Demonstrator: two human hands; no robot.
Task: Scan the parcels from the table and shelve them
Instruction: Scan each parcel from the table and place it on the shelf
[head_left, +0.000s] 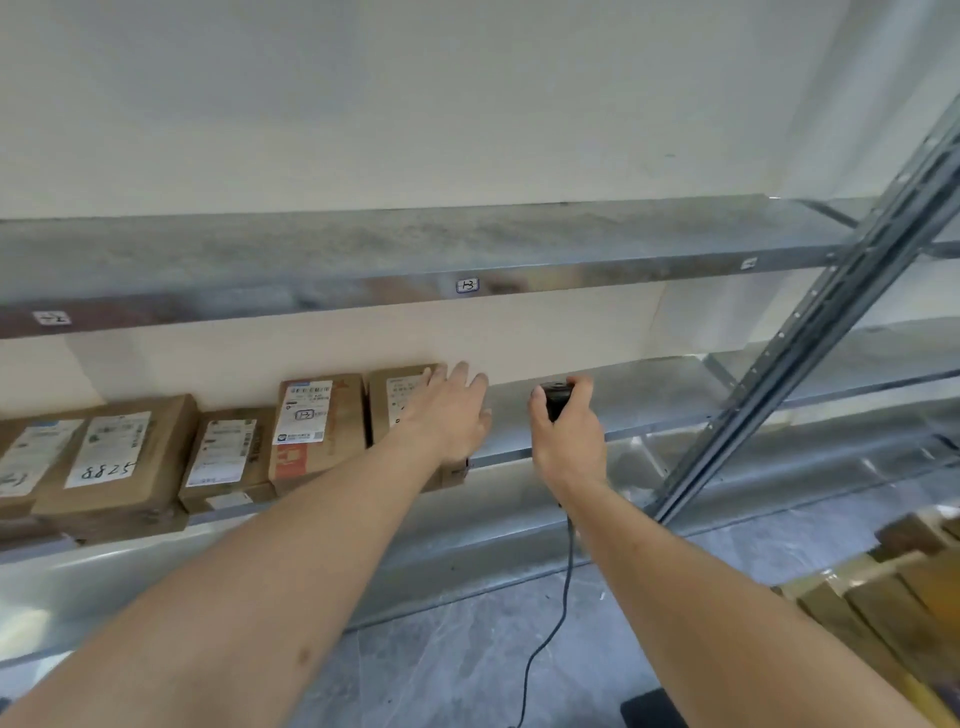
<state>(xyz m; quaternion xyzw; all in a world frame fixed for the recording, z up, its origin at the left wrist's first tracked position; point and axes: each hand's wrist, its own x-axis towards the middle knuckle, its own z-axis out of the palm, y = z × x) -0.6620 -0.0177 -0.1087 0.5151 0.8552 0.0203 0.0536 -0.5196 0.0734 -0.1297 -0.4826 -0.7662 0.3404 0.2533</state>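
Shelving step in hand: left hand (447, 410), fingers spread flat, pressing on the rightmost parcel (402, 395) at frame centre, seating it at the end of the row on the middle shelf (623, 405). Right hand (566, 426), grip curled around the black scanner (555, 397), cable trailing down. Probably placing finished. Next: withdrawing and turning lower right, perhaps toward more parcels.

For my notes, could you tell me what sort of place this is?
Probably a parcel depot or stockroom: metal shelves with numbered tags, labelled cardboard parcels in a row, and a corded scanner in the right hand.
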